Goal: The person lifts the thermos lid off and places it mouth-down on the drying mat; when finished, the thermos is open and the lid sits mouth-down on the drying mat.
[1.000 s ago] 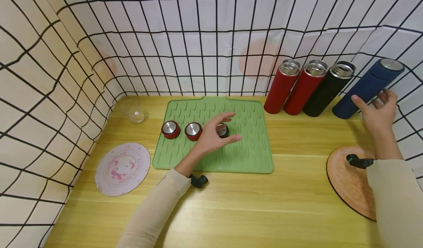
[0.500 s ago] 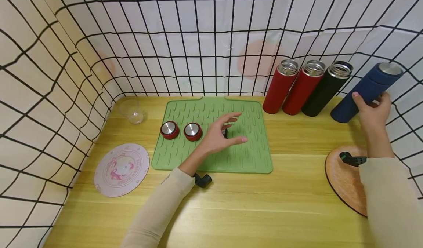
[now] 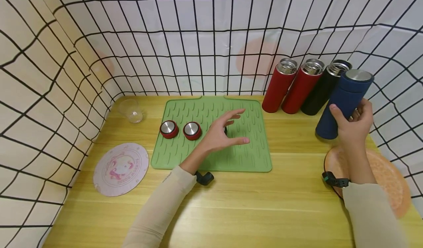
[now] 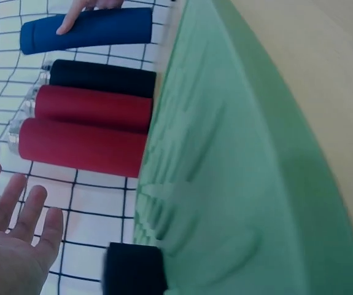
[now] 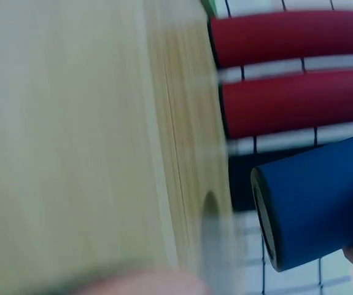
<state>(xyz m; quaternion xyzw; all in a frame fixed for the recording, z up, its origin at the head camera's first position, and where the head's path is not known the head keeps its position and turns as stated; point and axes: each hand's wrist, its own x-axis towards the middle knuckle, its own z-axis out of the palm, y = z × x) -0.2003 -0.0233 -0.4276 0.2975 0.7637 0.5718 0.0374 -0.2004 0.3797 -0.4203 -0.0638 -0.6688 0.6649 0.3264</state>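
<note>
My right hand (image 3: 355, 125) grips a blue thermos bottle (image 3: 345, 103) with its silver-topped lid on. In the right wrist view the blue bottle's base (image 5: 265, 218) is tilted and lifted off the table. My left hand (image 3: 220, 132) hovers over the green mat with fingers and thumb spread, holding nothing. Behind it a black bottle lid (image 4: 134, 270) sits on the mat, mostly hidden in the head view. Two red lids with silver tops, a left one (image 3: 169, 129) and a middle one (image 3: 192, 130), lie on the mat (image 3: 244, 156).
Along the back right stand two lidless red bottles, one (image 3: 280, 86) left of the other (image 3: 304, 88), and a lidless black bottle (image 3: 320, 90). An orange round mat (image 3: 386, 178) lies under the right forearm. A pink round mat (image 3: 121, 169) and a clear cup (image 3: 133, 112) are at left.
The blue bottle has come up off the table and moved left and toward me in my right hand, now overlapping the black bottle. My left hand has shifted slightly right.
</note>
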